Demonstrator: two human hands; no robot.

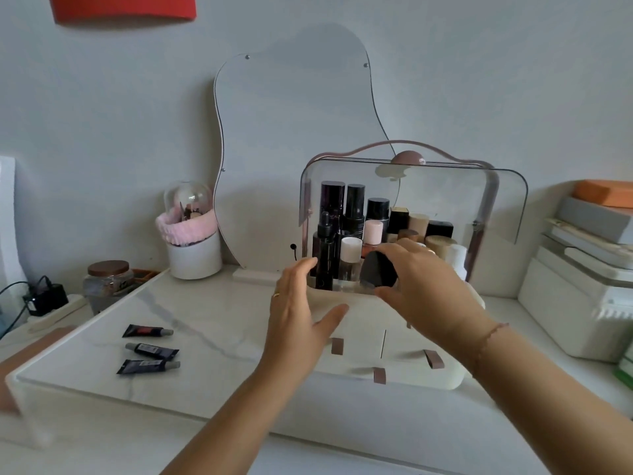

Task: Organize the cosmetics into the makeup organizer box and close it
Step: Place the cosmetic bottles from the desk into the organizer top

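The right hand grips a black sponge in its fingers at the front edge of the organizer box, whose clear lid is raised over upright bottles. The left hand hovers released beside the box. Three small tubes lie on the marble surface, well apart to the left.

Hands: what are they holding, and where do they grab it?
The right hand holds a black sponge-like item, fingers over its top and thumb beneath. The left hand is open, holding nothing.
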